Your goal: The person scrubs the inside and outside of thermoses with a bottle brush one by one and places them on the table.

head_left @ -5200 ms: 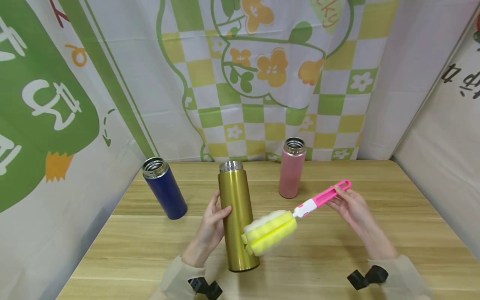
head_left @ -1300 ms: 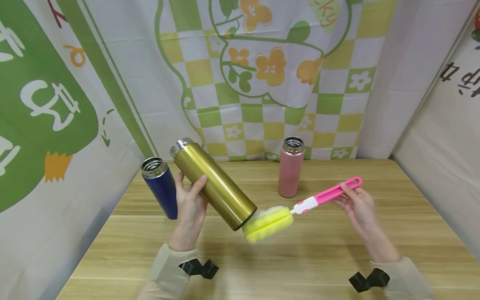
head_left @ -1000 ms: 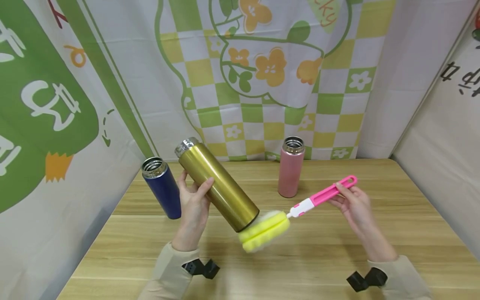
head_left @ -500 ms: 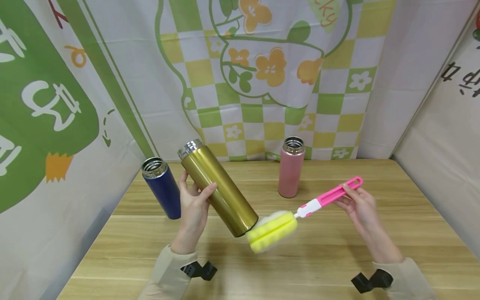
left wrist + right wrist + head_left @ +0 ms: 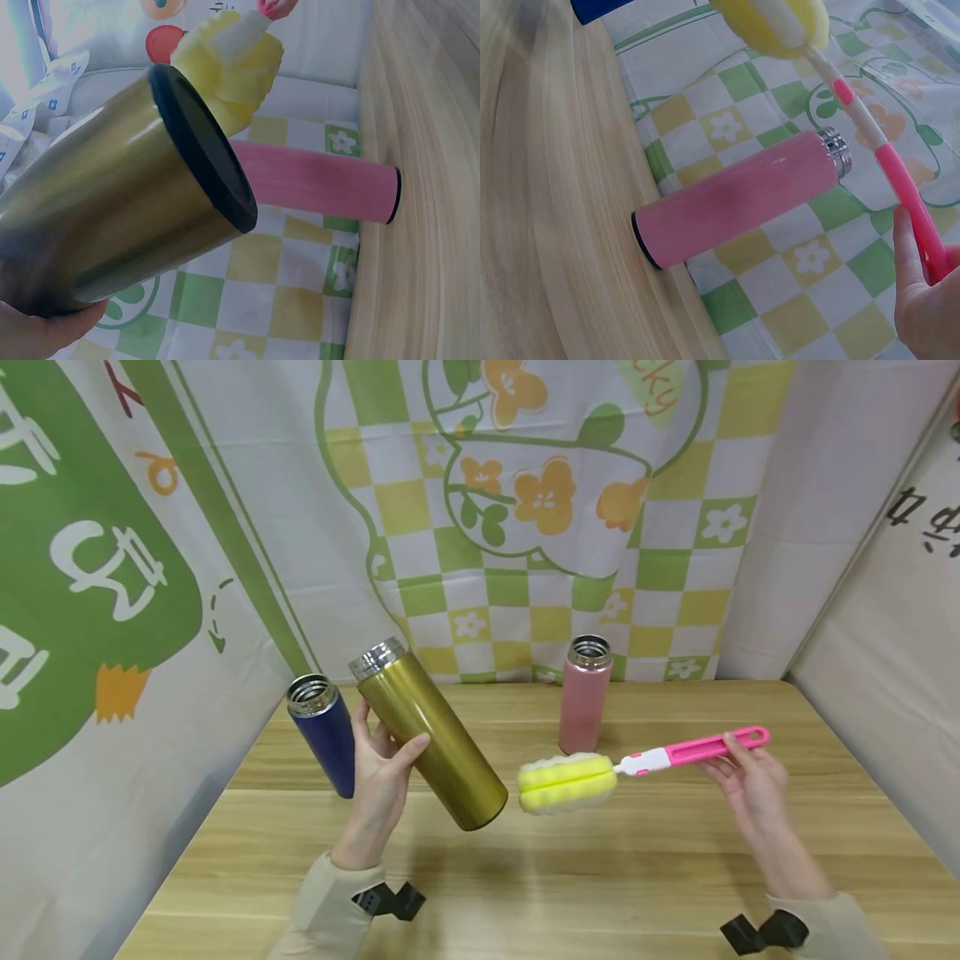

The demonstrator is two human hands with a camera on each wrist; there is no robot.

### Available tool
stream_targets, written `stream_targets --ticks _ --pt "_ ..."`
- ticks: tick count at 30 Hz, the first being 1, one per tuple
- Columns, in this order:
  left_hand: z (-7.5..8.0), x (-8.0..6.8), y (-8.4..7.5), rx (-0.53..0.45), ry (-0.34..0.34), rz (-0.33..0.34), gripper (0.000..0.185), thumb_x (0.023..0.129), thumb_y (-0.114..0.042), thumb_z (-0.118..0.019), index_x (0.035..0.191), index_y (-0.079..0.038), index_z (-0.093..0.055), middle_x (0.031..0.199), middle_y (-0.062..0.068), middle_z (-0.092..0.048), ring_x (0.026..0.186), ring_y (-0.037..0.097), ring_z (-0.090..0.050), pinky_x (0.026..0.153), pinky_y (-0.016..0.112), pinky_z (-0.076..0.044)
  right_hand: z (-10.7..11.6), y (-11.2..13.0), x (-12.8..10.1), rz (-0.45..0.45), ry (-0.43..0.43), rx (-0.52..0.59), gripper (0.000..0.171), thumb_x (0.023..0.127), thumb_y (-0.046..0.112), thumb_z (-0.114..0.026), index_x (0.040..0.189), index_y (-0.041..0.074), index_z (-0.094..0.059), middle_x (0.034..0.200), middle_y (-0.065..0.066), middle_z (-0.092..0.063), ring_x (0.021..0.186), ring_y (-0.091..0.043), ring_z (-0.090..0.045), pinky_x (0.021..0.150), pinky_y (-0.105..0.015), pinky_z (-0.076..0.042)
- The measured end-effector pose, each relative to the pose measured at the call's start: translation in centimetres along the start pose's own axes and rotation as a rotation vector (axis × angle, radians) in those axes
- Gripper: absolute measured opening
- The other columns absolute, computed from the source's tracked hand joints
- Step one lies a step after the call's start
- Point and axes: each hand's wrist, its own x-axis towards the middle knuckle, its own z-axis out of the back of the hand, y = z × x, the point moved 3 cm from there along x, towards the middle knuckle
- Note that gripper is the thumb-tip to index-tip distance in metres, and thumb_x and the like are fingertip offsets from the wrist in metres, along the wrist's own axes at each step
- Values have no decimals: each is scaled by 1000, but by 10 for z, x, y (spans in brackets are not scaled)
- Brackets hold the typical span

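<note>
My left hand (image 5: 382,777) grips a gold thermos bottle (image 5: 435,739) around its body. The bottle leans to the left, its steel neck up and its dark base toward the brush; the left wrist view shows that base (image 5: 206,142) close up. In my right hand (image 5: 757,785), thumb and fingers pinch the pink handle (image 5: 708,748) of a bottle brush. Its yellow and white sponge head (image 5: 566,783) points left, a small gap from the gold bottle's base. In the right wrist view the handle (image 5: 907,191) runs up to the sponge.
A blue thermos bottle (image 5: 326,739) stands lidless at the left, partly behind my left hand. Toward the back, a pink thermos bottle (image 5: 585,697) stands lidless on the wooden table (image 5: 600,893). A patterned cloth (image 5: 480,585) hangs behind the table.
The gold bottle went from nearly upright to tilted left and moved up. In the last half second the brush has swung right and up, its sponge drawing away from the bottle's base.
</note>
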Motion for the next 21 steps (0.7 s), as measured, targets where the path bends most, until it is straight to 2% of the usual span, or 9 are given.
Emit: stream_targets --ticks 1,3,5,6,8,10,12,16,21 --pt "-1 1 0 10 16 -7 83 74 19 -48 134 -22 -9 121 8 -42 101 18 -49 84 30 -43 11 0 4 -1 -5 13 9 88 3 -50 93 -2 -55 92 -15 -60 85 -29 -62 81 -37 -47" --pt "-1 3 1 45 46 -23 85 72 21 -49 133 -22 -9 121 7 -42 101 18 -50 84 30 -43 49 -5 19 36 6 -4 12 89 4 -49 97 -2 -55 97 -15 -60 90 -32 -60 83 -41 -45" --pt "-1 6 2 95 72 -37 86 71 22 -51 132 -22 -10 123 6 -42 102 19 -51 84 30 -44 56 -2 21 54 11 10 12 89 3 -48 98 -3 -55 97 -16 -60 91 -34 -60 84 -43 -44" --pt "-1 8 3 122 85 -42 86 70 22 -52 131 -22 -10 124 5 -42 102 19 -51 84 30 -44 74 -5 29 75 -4 -25 14 89 3 -48 99 -3 -55 98 -17 -60 92 -35 -59 84 -44 -43" --pt "0 11 5 173 104 -43 88 70 22 -55 131 -23 -9 126 4 -40 105 20 -50 85 30 -44 87 -4 33 106 8 -53 15 89 3 -49 101 -3 -55 99 -17 -60 93 -35 -59 84 -45 -42" --pt "2 14 8 221 114 -35 90 71 20 -57 132 -24 -8 129 4 -38 108 21 -48 87 30 -42 81 1 28 102 16 -18 15 89 1 -48 101 -6 -54 99 -21 -59 93 -38 -58 84 -46 -41" --pt "5 18 12 271 110 -26 92 71 18 -60 133 -24 -6 131 3 -37 111 21 -46 90 30 -40 60 10 16 99 23 19 14 88 -2 -46 99 -9 -53 96 -24 -59 90 -39 -59 82 -46 -43" --pt "12 24 19 366 101 -11 96 70 14 -64 134 -24 -3 131 4 -36 114 21 -43 92 32 -38 14 26 -9 127 7 -1 10 87 -3 -48 94 -9 -53 90 -23 -61 85 -34 -62 78 -41 -47" --pt "20 33 28 455 115 -2 97 70 8 -68 135 -23 -3 133 6 -33 117 22 -39 96 39 -33 -17 41 -29 144 -12 23 8 87 -5 -48 91 -8 -53 86 -21 -62 80 -30 -63 74 -36 -49"
